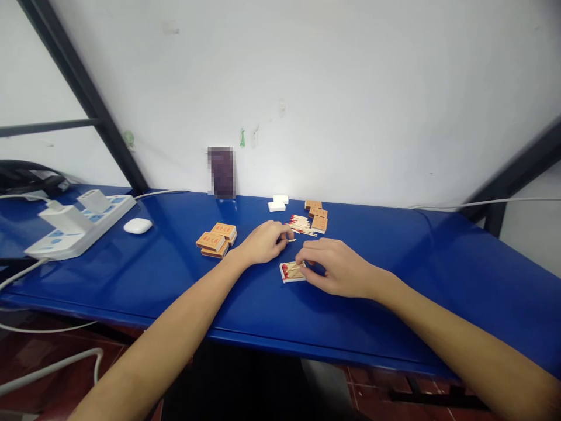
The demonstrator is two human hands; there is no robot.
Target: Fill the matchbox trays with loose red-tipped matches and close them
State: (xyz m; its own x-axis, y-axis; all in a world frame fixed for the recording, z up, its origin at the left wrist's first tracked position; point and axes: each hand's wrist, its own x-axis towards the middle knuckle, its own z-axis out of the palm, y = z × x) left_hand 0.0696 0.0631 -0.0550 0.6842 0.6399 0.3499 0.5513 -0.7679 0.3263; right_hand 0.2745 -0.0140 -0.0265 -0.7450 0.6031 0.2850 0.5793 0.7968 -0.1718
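A white matchbox tray [287,279] lies open on the blue table, with red-headed matches [291,270] in it. The fingers of my right hand [335,266] are drawn together over the tray's right end; what is between the fingertips is hidden. Left of and beyond the tray, my left hand [266,241] rests low over the table, its fingers curled and pinched at a matchstick [291,240]. Just past both hands is a loose heap of matches [300,223], beside orange matchbox sleeves [319,224].
Orange matchboxes [211,241] are stacked to the left of my left hand. Two white trays [277,206] lie near the wall. A white earbud case [137,225] and a power strip [83,231] with plugs occupy the left side. Dark metal posts [499,204] frame the table.
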